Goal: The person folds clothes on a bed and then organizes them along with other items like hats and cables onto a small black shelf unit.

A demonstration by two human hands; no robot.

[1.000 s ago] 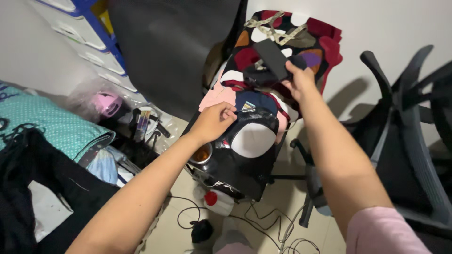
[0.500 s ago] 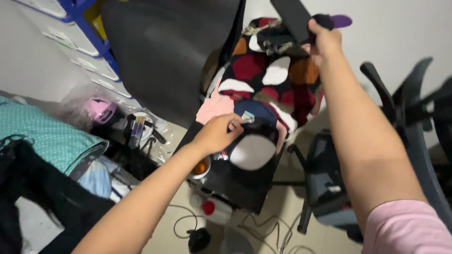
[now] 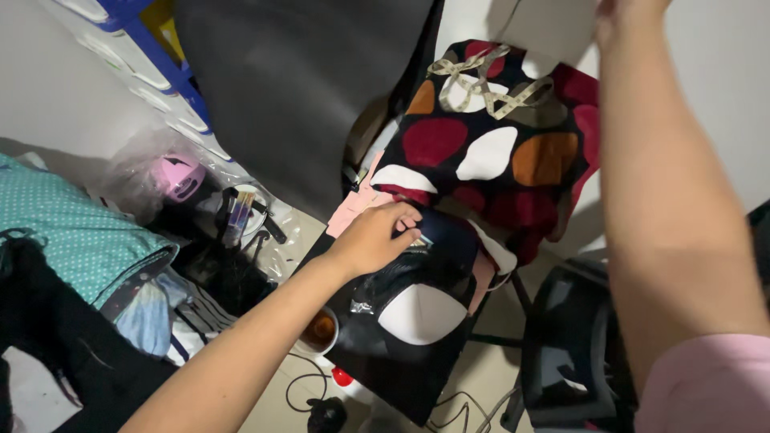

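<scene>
The dark navy garment [image 3: 449,244] is lying in the pile on the chair seat, under the blotched red, white and orange cloth [image 3: 489,152] and above a black piece with a white oval panel [image 3: 421,313]. I am pressing my left hand [image 3: 377,236] down on it, fingers [image 3: 407,220] curled and pinching its edge by the small label. It is looking soft, light and limp to me, so I am judging a pinch at the folded edge or collar the sensible hold; it would sag and drag its neighbours if taken by the middle. My right hand [image 3: 630,12] is raised to the top edge of the view, mostly cut off, so I cannot tell how its fingers are set; a pale flat thing [image 3: 553,28] is showing just beside it. I am counting one navy garment, one blotched cloth, one measuring tape [image 3: 481,76] draped over it, one pink piece [image 3: 353,212], and one small bowl [image 3: 319,330] below.
</scene>
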